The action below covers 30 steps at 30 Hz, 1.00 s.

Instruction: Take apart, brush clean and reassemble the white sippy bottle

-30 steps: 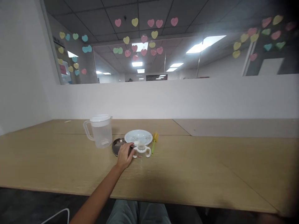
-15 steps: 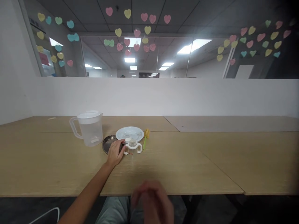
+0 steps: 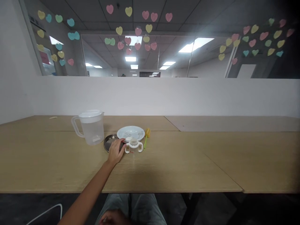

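Observation:
A clear bottle with two white handles (image 3: 133, 147), like a baby bottle, stands upright on the table; a little reddish marking shows low on it. My left hand (image 3: 116, 151) reaches to its left side, with thumb and forefinger closed at the left handle. A small white piece (image 3: 128, 139) lies just behind, by the fingertips. Under that hand is part of a round metal dish (image 3: 107, 142). Down in my lap, my right hand (image 3: 114, 217) is dark and curled, cut off by the bottom edge; what its fingers hold, if anything, is hidden.
A translucent lidded pitcher (image 3: 93, 129) stands left of the dish. Behind the bottle sits a white plate (image 3: 119, 134) with something clear on it. To the right lies a yellow brush with a green handle (image 3: 147, 136). The table's front edge (image 3: 175, 192) runs above my legs.
My right hand has dropped from in front of the table edge down into my lap, toward the left. My left hand stays beside the bottle. The view shifts slightly.

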### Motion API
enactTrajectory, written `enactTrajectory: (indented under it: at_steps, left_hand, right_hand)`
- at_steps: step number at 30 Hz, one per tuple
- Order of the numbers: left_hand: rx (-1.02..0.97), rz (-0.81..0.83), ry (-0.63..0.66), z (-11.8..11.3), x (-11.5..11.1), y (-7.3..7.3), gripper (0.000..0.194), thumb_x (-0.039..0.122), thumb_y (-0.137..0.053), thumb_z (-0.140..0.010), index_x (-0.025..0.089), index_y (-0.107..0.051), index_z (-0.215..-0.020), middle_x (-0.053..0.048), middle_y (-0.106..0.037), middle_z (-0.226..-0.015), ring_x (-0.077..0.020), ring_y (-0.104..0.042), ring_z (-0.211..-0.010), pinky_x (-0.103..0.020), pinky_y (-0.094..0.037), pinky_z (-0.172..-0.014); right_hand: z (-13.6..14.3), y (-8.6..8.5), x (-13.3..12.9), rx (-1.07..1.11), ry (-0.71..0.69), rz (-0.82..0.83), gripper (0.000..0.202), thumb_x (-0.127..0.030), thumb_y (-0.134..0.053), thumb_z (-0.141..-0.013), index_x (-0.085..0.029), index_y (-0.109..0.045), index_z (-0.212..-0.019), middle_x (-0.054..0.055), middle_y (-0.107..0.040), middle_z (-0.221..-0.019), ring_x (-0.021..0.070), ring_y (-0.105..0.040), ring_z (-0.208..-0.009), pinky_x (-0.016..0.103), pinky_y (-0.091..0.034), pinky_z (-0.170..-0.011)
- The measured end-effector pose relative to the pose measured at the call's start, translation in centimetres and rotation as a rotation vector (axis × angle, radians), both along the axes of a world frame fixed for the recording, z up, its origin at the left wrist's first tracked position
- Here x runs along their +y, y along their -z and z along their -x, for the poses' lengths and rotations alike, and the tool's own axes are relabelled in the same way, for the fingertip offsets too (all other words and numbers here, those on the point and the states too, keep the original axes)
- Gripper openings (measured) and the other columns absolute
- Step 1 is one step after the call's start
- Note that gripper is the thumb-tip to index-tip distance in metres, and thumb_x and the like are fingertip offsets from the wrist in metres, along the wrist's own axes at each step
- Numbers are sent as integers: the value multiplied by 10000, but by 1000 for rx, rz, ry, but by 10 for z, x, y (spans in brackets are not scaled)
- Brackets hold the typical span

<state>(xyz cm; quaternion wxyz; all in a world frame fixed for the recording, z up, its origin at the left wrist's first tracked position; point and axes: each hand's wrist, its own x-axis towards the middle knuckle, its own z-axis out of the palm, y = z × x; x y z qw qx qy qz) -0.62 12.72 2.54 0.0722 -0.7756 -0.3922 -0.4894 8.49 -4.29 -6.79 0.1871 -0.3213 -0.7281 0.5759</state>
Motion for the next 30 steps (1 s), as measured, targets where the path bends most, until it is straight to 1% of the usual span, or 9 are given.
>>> enactTrajectory:
  at_steps: [1,2,3,5,9,14,22,27,30]
  left_hand:
    - [-2,5,1,0,0,0,322,373,-390,-916,165,-533,-1117,-75,-629,-1007,-205,-572,-961,-351,-434,-869]
    - [-3,10,4,0,-1,-1,321,374,-389,-917,166,-532,-1115,-75,-628,-1004,-207,-572,-959,-352,-433,-868]
    - [-4,14,8,0,-2,-2,320,374,-387,-917,167,-531,-1114,-76,-626,-1003,-208,-571,-960,-353,-431,-869]
    - [-7,22,17,-1,-2,-3,317,373,-383,-920,167,-527,-1114,-77,-622,-1003,-207,-568,-961,-353,-425,-874]
    - [-2,36,27,0,-2,-4,312,371,-374,-926,169,-522,-1111,-74,-618,-1001,-204,-561,-963,-354,-414,-875]
    - [19,66,37,0,-2,-4,299,377,-374,-925,178,-540,-1074,-69,-619,-1010,-204,-558,-974,-354,-411,-876]
    - [20,89,47,-1,-3,-4,300,380,-375,-925,176,-545,-1065,-68,-623,-1023,-202,-553,-983,-357,-407,-879]
    - [26,104,59,-1,-5,-7,299,388,-373,-925,181,-549,-1049,-67,-623,-1023,-203,-554,-985,-353,-404,-877]
    - [29,112,61,-2,-6,-8,301,397,-382,-922,181,-551,-1048,-64,-625,-1015,-202,-553,-975,-352,-404,-869]
  right_hand:
    - [-5,15,7,-162,168,17,133,-208,-561,-805,-159,-671,-860,10,-660,-788,170,-631,-826,268,-468,-763]
    - [-10,30,12,-281,254,34,120,-186,-598,-747,-164,-683,-829,7,-669,-793,181,-632,-842,260,-460,-768]
    - [-15,44,16,-295,267,72,142,-195,-606,-723,-173,-688,-836,5,-679,-812,181,-632,-844,248,-459,-753]
    - [-24,66,21,-221,316,135,235,-212,-511,-764,-172,-684,-917,21,-686,-816,163,-636,-795,229,-452,-683]
    - [-31,86,23,-260,385,73,266,-173,-482,-734,-143,-685,-904,51,-690,-810,165,-636,-765,216,-413,-624]
    - [-31,87,25,-246,383,48,257,-191,-486,-736,-149,-691,-884,47,-700,-799,162,-641,-748,209,-402,-599]
    - [-32,75,21,-254,383,58,263,-160,-481,-725,-145,-694,-879,56,-703,-811,170,-646,-769,213,-402,-609]
    - [-34,74,21,-259,359,44,269,-170,-473,-748,-143,-695,-897,60,-702,-823,170,-643,-784,215,-421,-636]
    - [-31,67,18,-321,353,-75,271,-170,-477,-760,-167,-700,-914,53,-703,-847,165,-640,-805,214,-435,-672]
